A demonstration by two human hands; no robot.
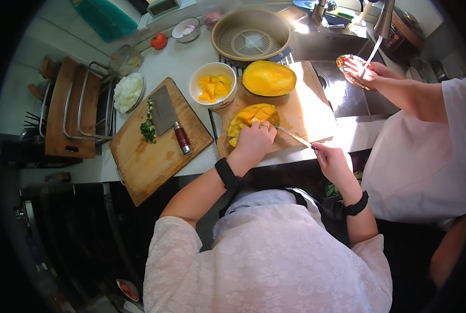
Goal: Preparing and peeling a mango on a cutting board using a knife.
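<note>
A scored mango piece [261, 111], cut into a grid of cubes, lies at the left of the pale cutting board [307, 93]. My left hand [255, 142] grips its near side, fingers closed on the flesh. My right hand [332, 160] is closed round the handle of a small knife [294, 136]. The blade points left, its tip at the mango beside my left fingers; whether it is in the flesh I cannot tell. Behind lies a larger peeled mango piece [269, 79]. A white bowl [195, 85] of mango cubes [214, 88] stands to the left, beyond the scored piece.
Left, a wooden board [159, 159] holds a cleaver [163, 112] and chopped greens [148, 127]. A plate of white pieces [129, 93], a tomato [159, 41] and a colander [251, 52] stand behind. At right, another person's hands [371, 75] rinse a dish over the sink [342, 99].
</note>
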